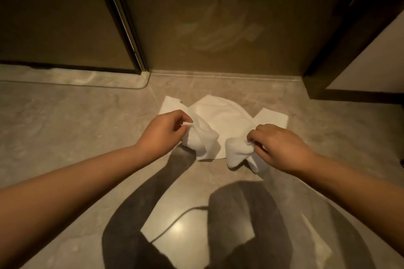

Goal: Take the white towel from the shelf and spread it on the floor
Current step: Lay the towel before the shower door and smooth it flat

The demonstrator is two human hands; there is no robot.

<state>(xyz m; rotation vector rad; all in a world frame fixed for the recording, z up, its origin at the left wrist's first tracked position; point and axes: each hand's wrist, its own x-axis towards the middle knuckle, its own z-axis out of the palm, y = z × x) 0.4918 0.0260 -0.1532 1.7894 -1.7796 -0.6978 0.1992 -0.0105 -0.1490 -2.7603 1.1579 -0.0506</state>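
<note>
**A white towel [220, 113] is held by two bunched corners over the marble floor [76, 120], near the foot of the dark wall [218, 28].**

One towel and two hands are counted. One corner is pinched by the left hand [162, 132] and another by the right hand [282, 148], both farther from the wall than the far edge, which lies flat on the floor. The spread is judged best finished if both corners are drawn evenly away from the wall, kept taut and level, then lowered together so no fold is trapped.

towel [220, 116] corners hidden in left grip [161, 131], right grip [282, 148], forearms [65, 192] cropped
</note>
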